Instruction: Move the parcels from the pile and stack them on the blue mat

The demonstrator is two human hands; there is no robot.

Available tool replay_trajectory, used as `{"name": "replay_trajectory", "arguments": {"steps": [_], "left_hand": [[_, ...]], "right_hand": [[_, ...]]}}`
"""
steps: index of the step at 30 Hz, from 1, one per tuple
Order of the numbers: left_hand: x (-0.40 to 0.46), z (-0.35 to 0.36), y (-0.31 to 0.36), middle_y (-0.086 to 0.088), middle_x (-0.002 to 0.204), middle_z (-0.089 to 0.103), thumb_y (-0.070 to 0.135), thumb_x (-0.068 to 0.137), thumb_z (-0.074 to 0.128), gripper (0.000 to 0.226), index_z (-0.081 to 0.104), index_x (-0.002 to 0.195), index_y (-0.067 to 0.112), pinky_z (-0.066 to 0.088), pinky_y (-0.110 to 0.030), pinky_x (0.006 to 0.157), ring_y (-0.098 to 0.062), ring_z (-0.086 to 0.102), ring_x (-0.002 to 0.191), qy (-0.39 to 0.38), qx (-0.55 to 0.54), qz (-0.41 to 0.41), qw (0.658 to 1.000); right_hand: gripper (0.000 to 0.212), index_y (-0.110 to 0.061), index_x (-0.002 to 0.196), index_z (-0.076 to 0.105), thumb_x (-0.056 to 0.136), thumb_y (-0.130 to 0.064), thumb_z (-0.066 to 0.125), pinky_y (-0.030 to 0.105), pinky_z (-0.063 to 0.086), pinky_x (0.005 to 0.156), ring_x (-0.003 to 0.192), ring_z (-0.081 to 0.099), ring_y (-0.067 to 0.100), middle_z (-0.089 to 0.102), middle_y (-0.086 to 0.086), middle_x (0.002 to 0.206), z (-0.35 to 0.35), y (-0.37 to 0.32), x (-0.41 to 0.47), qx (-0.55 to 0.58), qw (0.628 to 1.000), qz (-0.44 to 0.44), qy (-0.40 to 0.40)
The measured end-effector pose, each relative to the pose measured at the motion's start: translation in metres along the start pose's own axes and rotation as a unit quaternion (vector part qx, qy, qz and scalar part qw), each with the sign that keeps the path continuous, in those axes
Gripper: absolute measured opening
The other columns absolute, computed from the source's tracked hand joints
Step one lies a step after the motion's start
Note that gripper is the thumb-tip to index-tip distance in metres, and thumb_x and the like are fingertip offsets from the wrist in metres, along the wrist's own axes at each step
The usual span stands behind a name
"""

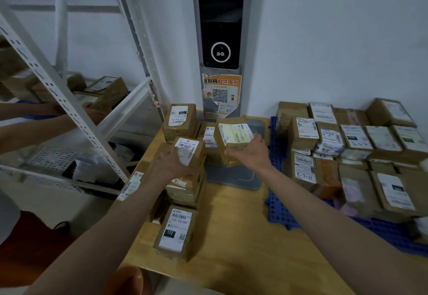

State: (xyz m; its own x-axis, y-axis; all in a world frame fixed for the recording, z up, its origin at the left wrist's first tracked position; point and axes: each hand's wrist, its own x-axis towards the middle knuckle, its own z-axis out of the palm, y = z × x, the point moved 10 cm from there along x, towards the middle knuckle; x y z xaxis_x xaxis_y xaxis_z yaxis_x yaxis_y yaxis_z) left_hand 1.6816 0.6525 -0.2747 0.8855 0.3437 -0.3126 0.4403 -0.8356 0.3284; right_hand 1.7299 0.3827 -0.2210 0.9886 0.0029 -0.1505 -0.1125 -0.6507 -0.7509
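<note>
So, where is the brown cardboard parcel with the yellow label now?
Head view, centre: the brown cardboard parcel with the yellow label is in the right hand, above the grey scale.

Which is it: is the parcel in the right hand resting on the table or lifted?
Lifted: the right hand grips the parcel above the grey scale.

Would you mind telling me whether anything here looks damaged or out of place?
The orange poster on the grey kiosk is torn and ragged along its lower edge. The stacked parcels on the blue mat sit unevenly, several tilted. Otherwise nothing stands out: the right hand holds a parcel and the left hand grips another.
</note>
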Motion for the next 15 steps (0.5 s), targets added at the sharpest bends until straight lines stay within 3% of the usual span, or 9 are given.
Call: {"name": "replay_trajectory", "arguments": {"steps": [4, 10, 15], "left_hand": [[-0.013, 0.000, 0.002, -0.018, 0.148, 0.029, 0.066, 0.058, 0.076, 0.116, 0.016, 0.149, 0.024, 0.036, -0.051, 0.106, -0.039, 0.031, 0.136, 0.029, -0.006, -0.027, 0.999], [-0.028, -0.001, 0.017, -0.014, 0.139, 0.032, 0.068, 0.053, 0.074, 0.112, 0.019, 0.143, 0.030, 0.042, -0.048, 0.094, -0.039, 0.039, 0.128, 0.060, -0.055, -0.016, 0.997], [-0.044, 0.008, 0.036, -0.013, 0.140, 0.029, 0.076, 0.048, 0.069, 0.117, 0.017, 0.142, 0.031, 0.040, -0.050, 0.096, -0.038, 0.036, 0.129, 0.045, -0.078, 0.009, 0.996]], "right_hand": [[0.106, -0.005, 0.140, 0.027, 0.063, -0.051, 0.083, 0.048, 0.041, 0.105, 0.131, 0.037, 0.031, 0.039, 0.011, 0.137, 0.009, 0.009, -0.013, 0.003, 1.000, 0.013, -0.007], [0.102, -0.007, 0.135, 0.029, 0.061, -0.051, 0.083, 0.048, 0.041, 0.103, 0.129, 0.034, 0.030, 0.036, 0.009, 0.135, 0.014, 0.017, -0.036, 0.007, 0.999, 0.017, 0.026], [0.103, -0.010, 0.130, 0.028, 0.056, -0.059, 0.081, 0.046, 0.044, 0.096, 0.120, 0.039, 0.030, 0.033, 0.007, 0.128, 0.004, 0.030, -0.056, 0.005, 0.997, 0.033, 0.074]]}}
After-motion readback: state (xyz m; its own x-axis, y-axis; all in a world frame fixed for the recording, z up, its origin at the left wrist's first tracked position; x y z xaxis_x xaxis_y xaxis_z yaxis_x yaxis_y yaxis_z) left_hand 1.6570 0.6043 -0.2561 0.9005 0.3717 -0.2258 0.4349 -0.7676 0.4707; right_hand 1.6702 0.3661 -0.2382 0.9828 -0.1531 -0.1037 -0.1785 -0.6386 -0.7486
